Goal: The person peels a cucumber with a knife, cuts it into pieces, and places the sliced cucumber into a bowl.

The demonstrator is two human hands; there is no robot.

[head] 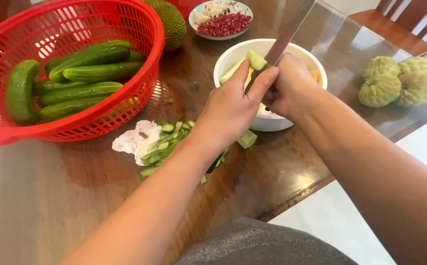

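Observation:
My left hand (pixel 233 105) holds a peeled pale-green cucumber (pixel 255 60) over a white bowl (pixel 233 56). My right hand (pixel 292 86) grips a large knife whose blade (pixel 292 27) points away from me and rests against the cucumber. A cut end of cucumber (pixel 247 139) shows below my left hand. Green peelings (pixel 167 142) lie in a heap on the wooden table, next to a crumpled white tissue (pixel 135 141).
A red plastic basket (pixel 140 98) at the left holds several whole cucumbers (pixel 83 73). A rough green fruit (pixel 173 23) and a small bowl of red seeds (pixel 223 22) stand at the back. Three custard apples (pixel 400 81) lie at the right near the table edge.

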